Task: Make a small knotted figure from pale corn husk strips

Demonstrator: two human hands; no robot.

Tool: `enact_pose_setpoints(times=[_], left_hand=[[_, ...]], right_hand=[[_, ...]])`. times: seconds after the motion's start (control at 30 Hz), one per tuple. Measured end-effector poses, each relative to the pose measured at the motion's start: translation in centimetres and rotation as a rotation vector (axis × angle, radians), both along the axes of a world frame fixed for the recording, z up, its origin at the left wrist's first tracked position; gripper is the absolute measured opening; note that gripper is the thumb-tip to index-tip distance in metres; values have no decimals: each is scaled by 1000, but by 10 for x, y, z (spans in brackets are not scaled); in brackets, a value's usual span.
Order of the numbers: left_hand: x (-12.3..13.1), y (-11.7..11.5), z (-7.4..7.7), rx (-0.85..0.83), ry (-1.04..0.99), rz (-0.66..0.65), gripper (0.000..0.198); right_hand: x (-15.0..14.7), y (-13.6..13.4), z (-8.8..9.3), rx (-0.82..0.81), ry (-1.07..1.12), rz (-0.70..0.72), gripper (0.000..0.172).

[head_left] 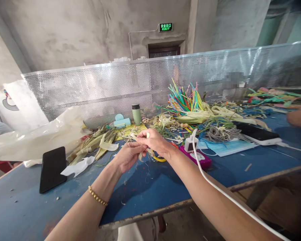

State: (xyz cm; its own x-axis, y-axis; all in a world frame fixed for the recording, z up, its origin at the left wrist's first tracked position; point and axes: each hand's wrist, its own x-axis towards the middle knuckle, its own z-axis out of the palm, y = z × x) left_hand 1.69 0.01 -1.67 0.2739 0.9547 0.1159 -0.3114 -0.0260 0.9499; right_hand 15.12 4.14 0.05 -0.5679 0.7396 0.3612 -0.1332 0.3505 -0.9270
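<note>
My left hand [127, 155] and my right hand [154, 141] meet above the middle of the blue table [145, 190]. Both pinch a thin pale strip of corn husk [140, 138] between their fingertips, with loose ends hanging below the fingers. A gold bead bracelet [97, 196] circles my left wrist. A white cable [203, 170] lies across my right forearm. A yellow ring [159, 159] rests on the table just under my right hand.
Husk leaves [95, 144] and a black phone [52, 169] lie at left. A green flask [136, 114], coloured strips [185, 98], cords, a face mask [225, 147], a pink device [198, 159] and a second phone [257, 133] lie ahead. A perforated metal screen [110, 87] backs the table. Another person's hand [299, 117] shows at right.
</note>
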Motion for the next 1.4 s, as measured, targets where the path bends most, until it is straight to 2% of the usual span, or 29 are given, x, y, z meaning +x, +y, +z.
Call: enact_pose_setpoints(times=[0.3,0.53,0.63,0.77,0.93,1.03,1.13,1.2,1.4], left_hand=[[2,0,0,31,-16,-20,17],[-3,3,-2,40,-14,-62,18],[-9,4,0,50,-25,-98,17],[-14,5,3,56,-37,-86,16],[-15,4,6,49,-55,-78,22],[-15,2,8,42,-37,-65,24],[-12,1,9,68,18,-19,22],[-11,0,10,80,42,14,22],[-9,0,9,75,-5,13,19]], right_hand=[[-7,-6,-1,-55,61,-88,29],[-10,-5,0,-63,10,-103,31],[-6,-2,1,-17,27,-69,32],[2,2,3,123,19,-183,30],[5,5,2,125,1,-97,28],[4,8,0,128,60,-145,28],[3,9,1,171,29,-249,28],[2,8,2,174,2,-270,28],[-1,5,1,196,12,-352,27]])
